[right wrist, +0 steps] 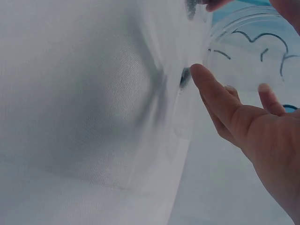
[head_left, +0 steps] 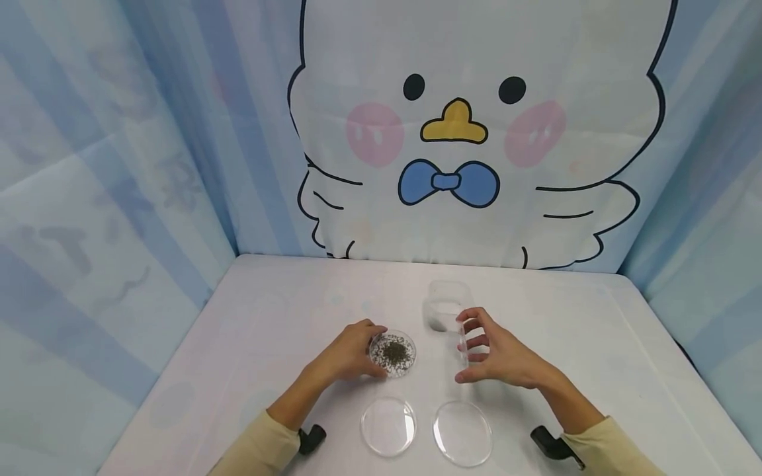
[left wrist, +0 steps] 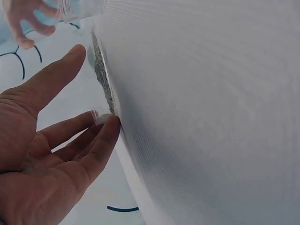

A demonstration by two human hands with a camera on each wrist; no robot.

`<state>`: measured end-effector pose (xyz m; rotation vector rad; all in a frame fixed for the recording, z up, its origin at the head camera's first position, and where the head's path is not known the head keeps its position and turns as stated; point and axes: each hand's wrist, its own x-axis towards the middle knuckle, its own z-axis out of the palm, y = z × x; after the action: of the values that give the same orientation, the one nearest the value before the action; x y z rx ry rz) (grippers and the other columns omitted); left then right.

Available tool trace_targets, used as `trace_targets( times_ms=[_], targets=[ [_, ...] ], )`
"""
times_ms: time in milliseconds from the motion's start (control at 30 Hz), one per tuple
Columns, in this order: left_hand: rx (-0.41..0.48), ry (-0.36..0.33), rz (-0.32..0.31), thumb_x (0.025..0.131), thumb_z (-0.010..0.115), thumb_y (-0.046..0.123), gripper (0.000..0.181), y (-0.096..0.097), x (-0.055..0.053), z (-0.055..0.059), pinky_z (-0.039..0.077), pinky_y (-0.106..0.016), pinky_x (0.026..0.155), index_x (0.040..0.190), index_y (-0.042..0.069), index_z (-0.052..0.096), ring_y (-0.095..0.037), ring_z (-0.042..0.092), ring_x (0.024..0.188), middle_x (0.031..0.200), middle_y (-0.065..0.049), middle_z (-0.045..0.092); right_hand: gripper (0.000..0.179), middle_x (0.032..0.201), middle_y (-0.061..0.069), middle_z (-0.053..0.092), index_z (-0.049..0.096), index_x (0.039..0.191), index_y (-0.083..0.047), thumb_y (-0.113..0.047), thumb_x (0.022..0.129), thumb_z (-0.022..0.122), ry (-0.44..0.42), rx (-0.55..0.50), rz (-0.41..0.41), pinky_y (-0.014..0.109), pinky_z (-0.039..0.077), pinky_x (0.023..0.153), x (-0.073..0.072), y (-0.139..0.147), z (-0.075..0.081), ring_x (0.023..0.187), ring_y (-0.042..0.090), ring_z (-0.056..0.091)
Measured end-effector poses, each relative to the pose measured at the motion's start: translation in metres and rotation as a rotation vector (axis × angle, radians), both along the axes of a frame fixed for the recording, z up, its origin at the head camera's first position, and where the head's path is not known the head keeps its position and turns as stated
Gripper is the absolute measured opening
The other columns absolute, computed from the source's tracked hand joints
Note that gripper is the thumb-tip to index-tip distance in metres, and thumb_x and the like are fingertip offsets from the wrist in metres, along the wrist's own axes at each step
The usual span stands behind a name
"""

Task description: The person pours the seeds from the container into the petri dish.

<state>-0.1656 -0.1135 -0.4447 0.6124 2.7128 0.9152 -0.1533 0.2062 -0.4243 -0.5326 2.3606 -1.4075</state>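
A clear round petri dish (head_left: 393,353) with white and dark brown grains lies on the table. My left hand (head_left: 352,352) holds it from the left, thumb at the near rim and fingers at the far rim. In the left wrist view, the fingertips (left wrist: 111,125) touch the edge of the dish, with grains (left wrist: 101,75) showing beside them. To the right, my right hand (head_left: 497,350) grips another clear round dish (head_left: 463,347), seen edge-on and turned upright. In the right wrist view, its round rim (right wrist: 234,22) shows between the thumb and fingers.
Two clear round dishes or lids (head_left: 388,427) (head_left: 463,433) lie side by side near the front. Behind the right hand stands a clear plastic container (head_left: 449,289) with something dark at its near corner. Patterned curtains (head_left: 119,198) enclose the white table (head_left: 286,297).
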Motion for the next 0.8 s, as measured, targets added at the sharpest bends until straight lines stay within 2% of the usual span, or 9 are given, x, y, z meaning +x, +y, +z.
trace_targets(
  times_ms=[200, 433, 800],
  targets=[
    [-0.008, 0.000, 0.003, 0.068, 0.098, 0.019, 0.085, 0.000, 0.000, 0.000, 0.055, -0.050, 0.099, 0.142, -0.003, 0.060, -0.029, 0.063, 0.106, 0.122, -0.016, 0.065, 0.093, 0.141, 0.024, 0.050, 0.045, 0.148, -0.011, -0.021, 0.072, 0.098, 0.051, 0.008, 0.047, 0.039, 0.059, 0.099, -0.002, -0.007, -0.001, 0.119, 0.039, 0.061],
    [0.000, 0.011, -0.005, 0.069, 0.097, 0.018, 0.085, -0.001, 0.000, -0.001, 0.053, -0.051, 0.103, 0.141, -0.003, 0.060, -0.033, 0.064, 0.111, 0.122, -0.018, 0.065, 0.093, 0.140, 0.023, 0.055, 0.050, 0.151, -0.008, -0.024, 0.073, 0.097, 0.132, 0.026, 0.096, 0.047, 0.058, 0.099, -0.005, -0.014, -0.008, 0.116, 0.039, 0.062],
    [-0.002, 0.012, -0.017, 0.070, 0.096, 0.019, 0.084, -0.001, -0.001, 0.001, 0.054, -0.051, 0.102, 0.141, -0.004, 0.060, -0.033, 0.064, 0.111, 0.122, -0.019, 0.065, 0.091, 0.136, 0.017, 0.058, 0.054, 0.148, -0.011, -0.036, 0.072, 0.097, 0.230, 0.187, 0.126, 0.046, 0.058, 0.094, -0.009, -0.037, -0.011, 0.110, 0.032, 0.062]
  ],
)
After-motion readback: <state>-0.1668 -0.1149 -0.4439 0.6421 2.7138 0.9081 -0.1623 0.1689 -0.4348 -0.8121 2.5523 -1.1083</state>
